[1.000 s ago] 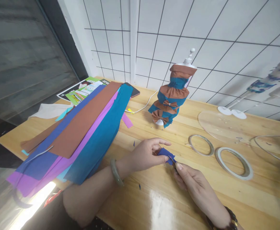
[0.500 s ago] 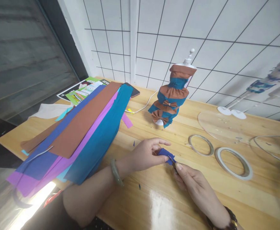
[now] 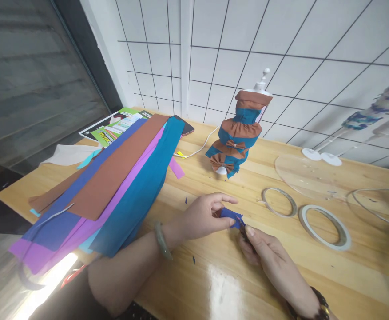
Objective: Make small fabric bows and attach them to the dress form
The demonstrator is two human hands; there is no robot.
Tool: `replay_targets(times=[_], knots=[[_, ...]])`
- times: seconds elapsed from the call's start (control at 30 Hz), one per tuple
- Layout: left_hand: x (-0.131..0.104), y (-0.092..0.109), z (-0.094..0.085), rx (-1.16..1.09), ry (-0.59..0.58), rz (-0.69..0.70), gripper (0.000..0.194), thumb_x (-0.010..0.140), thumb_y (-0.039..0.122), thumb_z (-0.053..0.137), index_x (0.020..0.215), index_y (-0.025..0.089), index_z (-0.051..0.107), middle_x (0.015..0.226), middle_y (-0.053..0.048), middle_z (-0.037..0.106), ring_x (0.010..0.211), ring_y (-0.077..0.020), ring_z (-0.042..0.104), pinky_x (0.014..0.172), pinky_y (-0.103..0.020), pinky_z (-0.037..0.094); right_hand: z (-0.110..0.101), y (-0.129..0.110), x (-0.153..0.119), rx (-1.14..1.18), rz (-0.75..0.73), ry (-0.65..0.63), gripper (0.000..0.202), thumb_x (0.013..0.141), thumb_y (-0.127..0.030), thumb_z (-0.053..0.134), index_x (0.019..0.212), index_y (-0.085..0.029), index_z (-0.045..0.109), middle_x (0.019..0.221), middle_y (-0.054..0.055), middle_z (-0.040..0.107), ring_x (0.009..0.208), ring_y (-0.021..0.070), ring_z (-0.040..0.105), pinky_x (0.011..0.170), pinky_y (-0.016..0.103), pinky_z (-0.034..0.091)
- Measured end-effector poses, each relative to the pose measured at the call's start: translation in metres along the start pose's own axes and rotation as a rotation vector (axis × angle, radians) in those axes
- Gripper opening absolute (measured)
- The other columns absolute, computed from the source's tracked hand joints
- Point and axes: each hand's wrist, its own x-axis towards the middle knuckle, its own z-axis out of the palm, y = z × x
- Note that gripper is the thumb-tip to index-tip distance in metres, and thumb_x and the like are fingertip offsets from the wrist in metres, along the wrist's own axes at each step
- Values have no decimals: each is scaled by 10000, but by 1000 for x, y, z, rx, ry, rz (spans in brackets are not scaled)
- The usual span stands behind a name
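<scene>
A small piece of blue fabric [image 3: 232,217] is pinched between the thumb and fingers of my left hand [image 3: 205,215], its index finger stretched out above. My right hand [image 3: 269,251] is closed around a small dark cutting tool [image 3: 243,230], its tip at the right edge of the blue piece. Most of the tool is hidden by my fingers. Small blue scraps [image 3: 194,260] lie on the wooden table [image 3: 181,284] near my left forearm.
Long fabric strips [image 3: 121,169] cover the left. A small dress form [image 3: 241,129] in brown and teal stands at the back. Two tape rolls [image 3: 324,226] [image 3: 279,202] and a clear disc [image 3: 301,173] lie to the right. A phone [image 3: 185,126] lies behind the strips.
The cutting tool and my right fingers have shifted slightly at the edge of the blue piece, and more of the tool shows. My left hand has barely moved.
</scene>
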Motion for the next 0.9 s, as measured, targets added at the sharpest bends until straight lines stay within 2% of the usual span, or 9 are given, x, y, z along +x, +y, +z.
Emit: replay_targets(times=[0.3,0.9], knots=[[1,1,0,8,4,5,425,709,174,581,1122,119,497,849,-79,625,728,-128,562,664,-246,415,-3,4,3,152,24,-61,434,866,-502,314,568,-192,375,507,-55,300,459,91,246,442,245,199],[1,-2,0,12,7,-14,423,691,155,585,1108,125,524,800,-54,617,694,-117,556,662,-249,434,0,1,1,70,58,-35,465,821,-592,309,555,-211,327,506,-54,289,463,100,246,446,242,203]])
